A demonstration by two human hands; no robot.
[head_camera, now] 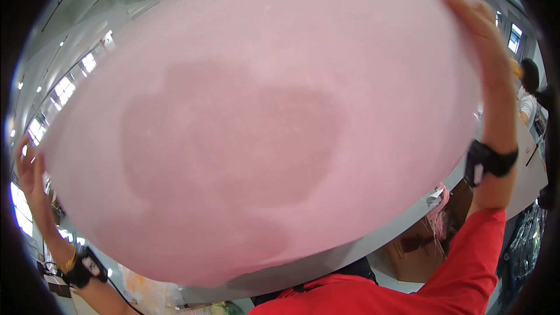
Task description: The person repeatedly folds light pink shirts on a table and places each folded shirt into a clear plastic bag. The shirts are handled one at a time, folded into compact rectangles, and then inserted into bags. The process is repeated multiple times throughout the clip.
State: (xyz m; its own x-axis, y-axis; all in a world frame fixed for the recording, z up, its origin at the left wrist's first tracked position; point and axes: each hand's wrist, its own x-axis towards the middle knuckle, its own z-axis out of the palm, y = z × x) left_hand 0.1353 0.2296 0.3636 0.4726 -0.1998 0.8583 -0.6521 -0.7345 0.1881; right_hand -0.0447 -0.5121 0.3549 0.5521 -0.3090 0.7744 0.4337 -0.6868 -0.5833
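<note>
A large pink sheet (393,96) of thin, smooth material, possibly film or fabric, is stretched out in front of me and fills most of the view. My right hand (470,13) grips its upper right edge, arm raised high. At the far left edge, my left hand (33,166) holds the sheet, lower than the right. Darker patches show in the middle of the pink surface; I cannot tell if they are shadows or things behind it. Both hands are slightly blurred, and some fingertips are hidden by the sheet.
Below the sheet runs a grey table edge (280,278). A cardboard box (411,258) and pink strips (437,214) are at the lower right. Clear plastic bags (151,288) lie at the lower left. Another person (527,96) is at the far right, beside a pale tabletop (527,170).
</note>
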